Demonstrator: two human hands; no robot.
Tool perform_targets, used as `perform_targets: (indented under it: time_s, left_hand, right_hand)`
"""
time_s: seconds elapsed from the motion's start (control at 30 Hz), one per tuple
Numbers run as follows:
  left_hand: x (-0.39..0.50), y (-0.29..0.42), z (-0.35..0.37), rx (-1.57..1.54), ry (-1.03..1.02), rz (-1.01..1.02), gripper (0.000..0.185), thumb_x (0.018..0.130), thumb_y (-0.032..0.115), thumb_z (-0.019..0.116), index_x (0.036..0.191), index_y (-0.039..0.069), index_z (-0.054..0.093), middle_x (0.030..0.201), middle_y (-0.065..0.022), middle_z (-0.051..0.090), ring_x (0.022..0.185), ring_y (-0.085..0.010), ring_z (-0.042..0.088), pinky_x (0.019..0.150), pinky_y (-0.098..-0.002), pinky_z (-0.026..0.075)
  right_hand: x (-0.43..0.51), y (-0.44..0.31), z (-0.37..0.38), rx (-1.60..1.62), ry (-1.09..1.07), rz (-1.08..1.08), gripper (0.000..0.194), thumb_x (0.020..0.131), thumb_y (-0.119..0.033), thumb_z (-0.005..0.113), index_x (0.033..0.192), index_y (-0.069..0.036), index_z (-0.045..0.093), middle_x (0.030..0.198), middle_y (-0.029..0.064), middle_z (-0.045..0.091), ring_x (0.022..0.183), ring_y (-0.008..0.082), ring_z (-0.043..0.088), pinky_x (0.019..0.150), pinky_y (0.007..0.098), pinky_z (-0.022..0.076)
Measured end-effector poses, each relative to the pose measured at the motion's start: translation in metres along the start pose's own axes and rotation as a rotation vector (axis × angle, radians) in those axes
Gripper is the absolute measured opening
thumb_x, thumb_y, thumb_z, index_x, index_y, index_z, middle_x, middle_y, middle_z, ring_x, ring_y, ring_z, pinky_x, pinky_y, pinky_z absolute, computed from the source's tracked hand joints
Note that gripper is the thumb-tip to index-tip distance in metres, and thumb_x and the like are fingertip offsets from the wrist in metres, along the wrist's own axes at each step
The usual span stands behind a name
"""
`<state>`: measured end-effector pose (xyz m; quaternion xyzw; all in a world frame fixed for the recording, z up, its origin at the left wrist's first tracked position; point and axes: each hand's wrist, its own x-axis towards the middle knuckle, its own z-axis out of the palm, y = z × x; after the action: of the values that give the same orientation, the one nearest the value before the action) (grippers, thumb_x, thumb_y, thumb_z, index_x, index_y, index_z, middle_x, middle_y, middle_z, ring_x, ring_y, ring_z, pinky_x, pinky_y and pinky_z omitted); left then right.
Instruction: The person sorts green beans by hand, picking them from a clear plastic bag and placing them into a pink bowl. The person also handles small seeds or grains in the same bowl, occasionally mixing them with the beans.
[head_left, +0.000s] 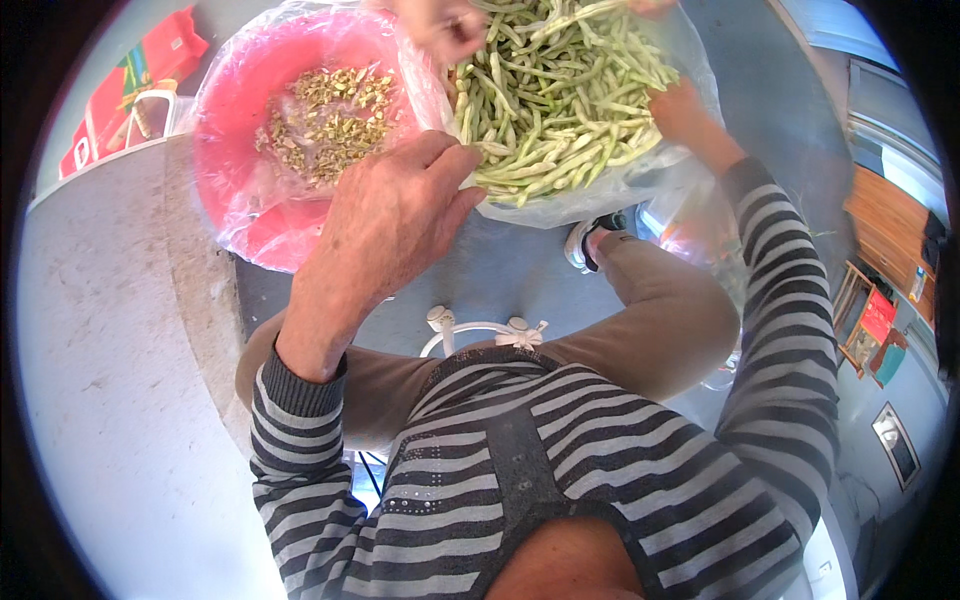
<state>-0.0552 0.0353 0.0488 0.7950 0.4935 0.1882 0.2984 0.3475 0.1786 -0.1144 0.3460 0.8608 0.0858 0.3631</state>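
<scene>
Many green bean pods (555, 105) lie heaped on clear plastic at the top centre. Beside them, a pink basin (225, 157) lined with clear plastic holds small broken bean bits (337, 120). My left hand (394, 210) is over the basin's near right side, its bent fingertips at the plastic edge (431, 90) by the pods; what is between them is hidden. My right hand (679, 112), blurred, touches the pods at the heap's right edge; its grip is unclear.
Another person's hand (442, 30) is blurred above the basin and heap, with fingers (652, 7) at the top right. A pale surface (112, 300) with a stained edge lies left, a red patterned bag (142, 67) beyond it. A shoe (581, 246) stands below the heap.
</scene>
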Motion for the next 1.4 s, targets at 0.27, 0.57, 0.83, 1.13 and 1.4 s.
perform_targets:
  time_s: [0.27,0.57,0.83,1.13,1.4]
  left_hand:
    - [0.004,0.006,0.003,0.031,-0.065,0.009,0.025,0.080,0.012,0.072,0.103,0.003,0.064,0.098,-0.0112,0.067,0.076,-0.0310,0.067,0.063,-0.0375,0.054]
    - [0.012,0.009,0.014,0.013,-0.170,0.007,0.026,0.081,0.011,0.071,0.104,0.003,0.063,0.098,-0.0130,0.065,0.080,-0.0329,0.066,0.067,-0.0402,0.054]
    - [0.016,0.010,0.019,0.019,-0.225,-0.005,0.026,0.081,0.010,0.070,0.105,0.002,0.062,0.099,-0.0134,0.064,0.083,-0.0330,0.066,0.070,-0.0403,0.055]
    - [0.016,0.012,0.021,0.006,-0.239,-0.012,0.027,0.080,0.009,0.070,0.105,0.002,0.061,0.099,-0.0136,0.064,0.085,-0.0332,0.066,0.071,-0.0407,0.055]
    - [0.012,0.010,0.021,0.010,-0.215,0.003,0.023,0.080,0.010,0.070,0.099,0.003,0.059,0.093,-0.0125,0.062,0.080,-0.0325,0.065,0.067,-0.0406,0.053]
  right_hand:
    - [-0.004,0.014,-0.018,0.272,-0.171,0.129,0.018,0.082,-0.010,0.055,0.092,-0.011,0.071,0.095,0.0068,0.070,0.098,0.0291,0.067,0.083,0.0540,0.0464]
    - [0.071,-0.084,-0.072,0.024,-0.016,-0.264,0.014,0.084,-0.013,0.059,0.077,-0.012,0.071,0.082,0.0078,0.069,0.095,0.0237,0.065,0.092,0.0493,0.0426]
    - [0.074,-0.110,-0.019,0.827,-0.369,-0.055,0.053,0.089,-0.044,0.047,0.122,-0.006,0.062,0.129,0.0162,0.059,0.115,0.0350,0.057,0.100,0.0458,0.0433]
    - [0.033,-0.111,-0.045,0.760,-0.295,-0.174,0.047,0.085,-0.037,0.048,0.118,-0.006,0.062,0.123,0.0119,0.062,0.116,0.0336,0.053,0.092,0.0497,0.0460]
    - [-0.001,-0.113,-0.058,0.660,-0.104,-0.232,0.038,0.088,-0.036,0.050,0.106,-0.005,0.063,0.108,0.0114,0.066,0.102,0.0325,0.057,0.086,0.0516,0.0427]
